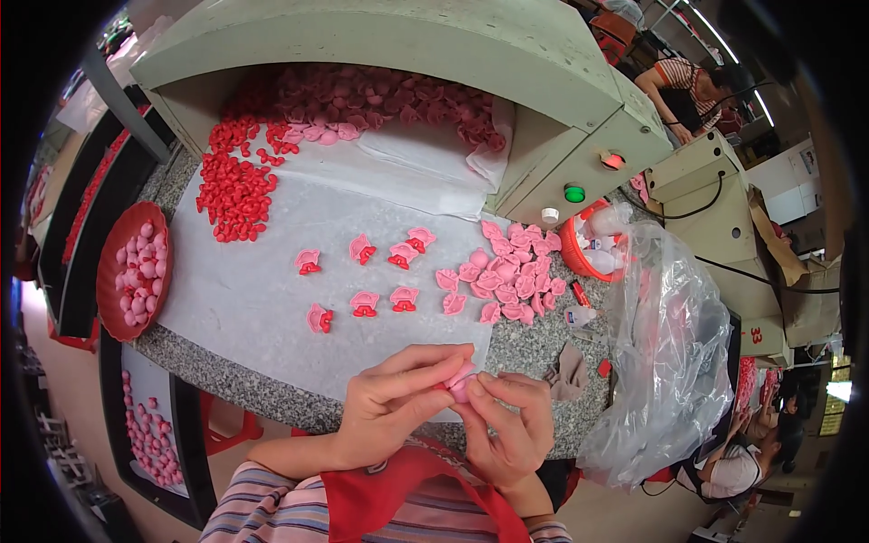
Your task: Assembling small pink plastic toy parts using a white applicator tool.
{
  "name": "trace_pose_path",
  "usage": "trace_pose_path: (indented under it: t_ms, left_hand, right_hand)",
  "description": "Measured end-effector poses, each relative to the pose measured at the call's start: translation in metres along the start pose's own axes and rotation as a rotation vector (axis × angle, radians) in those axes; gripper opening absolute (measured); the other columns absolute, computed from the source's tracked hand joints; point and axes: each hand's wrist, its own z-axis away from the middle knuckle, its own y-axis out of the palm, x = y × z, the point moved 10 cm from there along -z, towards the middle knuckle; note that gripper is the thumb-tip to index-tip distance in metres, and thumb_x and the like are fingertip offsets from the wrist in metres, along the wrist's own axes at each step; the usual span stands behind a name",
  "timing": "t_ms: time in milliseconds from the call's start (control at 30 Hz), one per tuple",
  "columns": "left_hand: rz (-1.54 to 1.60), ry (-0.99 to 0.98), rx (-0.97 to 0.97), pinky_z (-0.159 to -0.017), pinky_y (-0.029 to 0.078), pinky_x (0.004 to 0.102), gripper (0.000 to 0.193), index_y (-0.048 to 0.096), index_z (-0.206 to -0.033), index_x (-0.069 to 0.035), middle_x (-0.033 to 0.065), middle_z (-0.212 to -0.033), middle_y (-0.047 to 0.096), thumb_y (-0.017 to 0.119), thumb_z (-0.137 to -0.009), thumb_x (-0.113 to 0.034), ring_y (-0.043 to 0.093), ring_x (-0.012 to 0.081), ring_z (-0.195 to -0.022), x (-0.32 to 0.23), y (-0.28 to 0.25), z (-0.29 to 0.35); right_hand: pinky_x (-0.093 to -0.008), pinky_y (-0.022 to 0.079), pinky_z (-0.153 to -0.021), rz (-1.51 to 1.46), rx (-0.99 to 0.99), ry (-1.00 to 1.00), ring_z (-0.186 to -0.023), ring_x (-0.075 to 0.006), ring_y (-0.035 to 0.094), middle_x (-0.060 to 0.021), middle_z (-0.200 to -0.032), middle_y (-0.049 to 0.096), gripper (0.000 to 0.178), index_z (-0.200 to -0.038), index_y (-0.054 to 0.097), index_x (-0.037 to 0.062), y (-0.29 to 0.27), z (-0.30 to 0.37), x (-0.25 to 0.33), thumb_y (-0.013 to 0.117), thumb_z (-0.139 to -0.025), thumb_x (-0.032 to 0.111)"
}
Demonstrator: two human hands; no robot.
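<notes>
Close to my body, over the table's near edge, my left hand and my right hand meet around a small pink moulded toy part. Both hands pinch it between thumb and fingers, and a bit of red shows at its left side. Fingertips hide much of its shape. Beyond my hands, several pink shells with red pieces attached lie spaced out in two rows on white paper. To their right is a loose heap of pink shells. At the far left of the paper sits a pile of small red pieces.
A pale green machine housing arches over more pink and red parts. On the left stands a red bowl of pink balls. An orange basket with small bottles, a glue bottle, a brown cloth and a clear plastic bag are on the right.
</notes>
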Motion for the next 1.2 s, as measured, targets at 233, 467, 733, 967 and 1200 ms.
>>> trace_pose_path:
  t_ms: [233, 467, 733, 967, 1200]
  left_hand:
    - [-0.103, -0.007, 0.026, -0.087, 0.044, 0.0291, 0.040, 0.053, -0.119, -0.002, 0.0189, -0.122, 0.048, 0.054, -0.081, 0.009, 0.051, 0.0237, -0.109, -0.002, 0.001, 0.002]
    - [-0.103, 0.022, -0.016, -0.087, 0.044, 0.0297, 0.040, 0.053, -0.119, -0.002, 0.0193, -0.121, 0.048, 0.051, -0.081, 0.010, 0.051, 0.0245, -0.109, -0.004, 0.002, 0.001]
    - [-0.099, 0.068, -0.069, -0.084, 0.047, 0.0304, 0.036, 0.057, -0.113, -0.001, 0.0208, -0.119, 0.050, 0.050, -0.080, 0.012, 0.054, 0.0250, -0.105, -0.006, -0.001, 0.002]
    - [-0.130, 0.086, -0.095, -0.079, 0.050, 0.0290, 0.030, 0.060, -0.107, 0.001, 0.0201, -0.112, 0.054, 0.052, -0.080, 0.011, 0.058, 0.0227, -0.098, -0.006, -0.002, 0.001]
    - [-0.135, 0.097, -0.094, -0.077, 0.051, 0.0283, 0.029, 0.060, -0.107, 0.001, 0.0216, -0.112, 0.054, 0.050, -0.082, 0.011, 0.059, 0.0228, -0.095, -0.009, 0.000, 0.000]
  right_hand:
    - [-0.0310, 0.049, -0.061, -0.011, 0.009, -0.006, -0.072, -0.0239, 0.056, -0.0077, -0.090, 0.060, 0.030, -0.090, 0.066, 0.0039, 0.001, -0.002, 0.003, 0.075, -0.062, 0.000]
    - [-0.0311, 0.048, -0.061, 0.046, -0.025, -0.036, -0.072, -0.0237, 0.056, -0.0086, -0.089, 0.059, 0.032, -0.092, 0.065, 0.0039, 0.002, 0.002, 0.005, 0.075, -0.062, -0.001]
    - [-0.0320, 0.048, -0.062, 0.040, -0.050, -0.065, -0.074, -0.0243, 0.055, -0.0089, -0.091, 0.058, 0.035, -0.095, 0.062, 0.0054, 0.004, 0.007, 0.006, 0.074, -0.063, -0.003]
    - [-0.0324, 0.048, -0.062, 0.039, -0.060, -0.083, -0.074, -0.0244, 0.055, -0.0093, -0.092, 0.058, 0.034, -0.094, 0.062, 0.0055, 0.004, 0.007, 0.008, 0.073, -0.063, -0.004]
    - [-0.0312, 0.047, -0.059, 0.082, -0.065, -0.095, -0.072, -0.0241, 0.055, -0.0097, -0.092, 0.057, 0.035, -0.092, 0.062, 0.0046, 0.001, 0.007, 0.013, 0.074, -0.061, -0.006]
